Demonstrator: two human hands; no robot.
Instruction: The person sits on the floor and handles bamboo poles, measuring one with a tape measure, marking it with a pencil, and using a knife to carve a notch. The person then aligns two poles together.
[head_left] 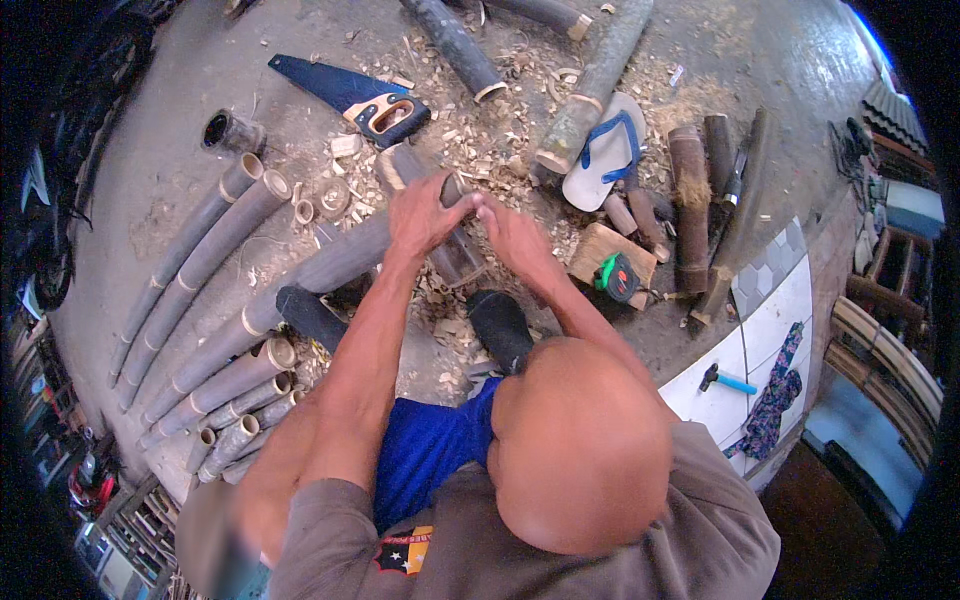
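A long grey-brown bamboo pole (330,260) slants up from the lower left, its cut end resting across a shorter, thicker bamboo piece (455,258). My left hand (422,215) is closed over the pole near that end, thumb stretched toward the right. Beside it, my right hand (515,240) has its fingers drawn together, and their tips meet my left thumb at the pole's open end. Anything small between those fingertips is too small to make out. My socked feet (500,330) are close to the bamboo piece on either side. Pale wood chips (490,150) lie all around.
A handsaw (355,100) lies beyond my hands. Several bamboo poles (195,275) are on the left. To the right are a blue-and-white flip-flop (605,155), a green tape measure (617,277) on a wood block (590,250), bamboo lengths (688,225) and a blue-handled hammer (730,381).
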